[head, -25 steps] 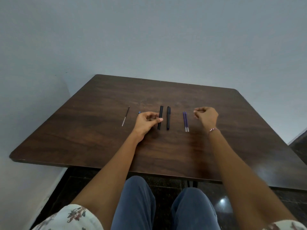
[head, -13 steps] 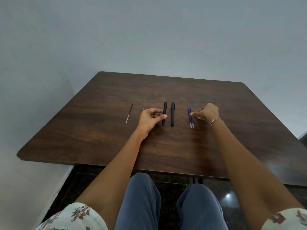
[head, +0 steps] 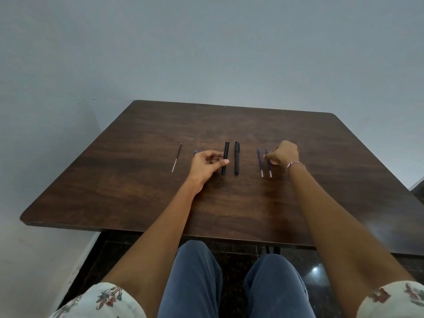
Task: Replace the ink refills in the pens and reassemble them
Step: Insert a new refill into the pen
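Dark wooden table [head: 137, 191], thin refill [head: 176, 157] left, black barrel [head: 226, 148], black pen [head: 237, 161], 2 purple refills [head: 260, 162] right

on the table [head: 137, 180] the pen [head: 237, 161] lies mid-way. just left of the pen lies a barrel [head: 225, 158], touched by the left hand [head: 207, 165]; a lone refill [head: 176, 157] lies farthest left. right of the pen lie the first refill [head: 259, 161], then the second refill [head: 268, 165] at the right hand [head: 283, 153].

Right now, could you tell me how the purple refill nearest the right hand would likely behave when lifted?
That purple refill is very thin, so probably light and a little bendy. It looks round and lies flat on the smooth table, so a nudge may roll it toward the second purple refill.
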`<state>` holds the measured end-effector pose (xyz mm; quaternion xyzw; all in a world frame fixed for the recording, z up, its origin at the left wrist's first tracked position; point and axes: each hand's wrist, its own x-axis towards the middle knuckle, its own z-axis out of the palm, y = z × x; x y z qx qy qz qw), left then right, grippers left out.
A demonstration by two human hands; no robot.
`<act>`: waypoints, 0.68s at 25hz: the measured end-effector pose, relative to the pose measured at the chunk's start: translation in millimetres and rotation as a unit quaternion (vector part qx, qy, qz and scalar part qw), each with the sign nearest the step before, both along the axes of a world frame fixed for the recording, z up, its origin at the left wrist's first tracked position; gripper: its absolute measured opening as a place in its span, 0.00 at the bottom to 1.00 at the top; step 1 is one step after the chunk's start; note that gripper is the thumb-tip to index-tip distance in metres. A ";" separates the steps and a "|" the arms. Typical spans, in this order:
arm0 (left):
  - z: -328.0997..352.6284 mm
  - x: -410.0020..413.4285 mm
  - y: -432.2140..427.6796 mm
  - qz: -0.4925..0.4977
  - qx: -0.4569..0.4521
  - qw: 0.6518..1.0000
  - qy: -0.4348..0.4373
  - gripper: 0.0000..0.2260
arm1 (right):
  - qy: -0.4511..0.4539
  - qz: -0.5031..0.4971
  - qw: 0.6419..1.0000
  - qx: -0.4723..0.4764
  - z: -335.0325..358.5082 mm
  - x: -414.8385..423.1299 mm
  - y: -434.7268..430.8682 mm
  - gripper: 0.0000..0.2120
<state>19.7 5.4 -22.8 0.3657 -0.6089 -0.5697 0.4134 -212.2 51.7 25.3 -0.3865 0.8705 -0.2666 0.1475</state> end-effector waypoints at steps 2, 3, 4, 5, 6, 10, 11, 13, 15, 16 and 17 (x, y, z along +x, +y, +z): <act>0.1 -0.2 0.4 0.000 -0.002 1.000 0.000 0.10 | 0.011 0.005 1.000 0.019 -0.6 0.5 0.2 0.13; 0.3 -0.6 0.8 0.001 -0.003 1.000 0.000 0.10 | 0.016 0.003 1.000 0.026 -0.4 0.4 0.4 0.13; 0.6 -0.6 1.0 0.001 -0.004 1.000 0.000 0.10 | 0.026 -0.001 0.999 0.030 0.2 0.6 0.5 0.13; 1.0 -0.8 0.9 0.002 -0.004 1.000 0.001 0.10 | 0.038 -0.005 0.999 0.034 1.2 1.1 0.8 0.12; 1.2 -0.7 1.0 0.002 -0.003 1.000 0.002 0.10 | 0.043 -0.009 0.998 0.037 2.1 1.7 1.7 0.11; 1.9 -0.9 1.9 0.008 -0.007 1.000 0.009 0.10 | 0.005 -0.032 0.999 0.028 0.6 -2.6 3.9 0.06; 1.7 -0.5 2.3 0.007 -0.009 1.000 0.012 0.11 | -0.029 -0.048 0.998 0.006 0.6 -4.2 4.6 0.05; 2.2 0.9 2.4 0.002 -0.014 1.000 0.012 0.11 | -0.109 -0.082 0.989 -0.056 4.5 -5.0 5.1 0.05; 3.0 1.6 1.7 -0.001 -0.015 1.000 0.012 0.11 | -0.197 -0.081 0.967 -0.140 14.2 1.6 5.1 0.06; 3.3 1.7 2.0 -0.001 -0.016 1.000 0.012 0.11 | -0.252 -0.069 0.947 -0.187 20.4 7.6 4.9 0.05; 3.8 1.6 2.3 0.001 -0.017 1.000 0.011 0.11 | -0.303 -0.054 0.924 -0.226 27.8 14.8 4.6 0.04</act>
